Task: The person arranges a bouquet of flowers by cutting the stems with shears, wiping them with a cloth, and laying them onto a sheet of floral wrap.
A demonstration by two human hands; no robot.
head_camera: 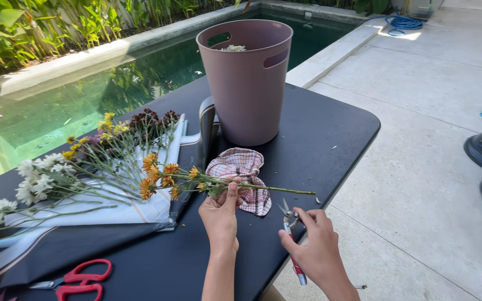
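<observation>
- The orange chrysanthemum stem [218, 183] lies nearly level across the black table [336, 134], its long axis running left to right: blooms point left over the paper wrap, and the bare cut end points right, tilting slightly down toward the table's near-right edge.
- The left hand [220, 214] is closed on that stem partway along, thumb up against it, over a red-checked cloth [241, 167].
- The right hand [313, 245] is wrapped around red-handled pruning snips [291, 234], whose short blades are parted and point up-left, just below the stem's bare end and not touching it.
- The two hands are apart, near each other at the table's front edge.
- The paper flower wrap [152, 212], white with a dark outer sheet, lies flat at left under loose white, yellow and dark red blooms.
- A mauve plastic bin [246, 89] stands upright behind the cloth.
- Red-handled scissors [82, 278] lie at the near-left corner.
</observation>
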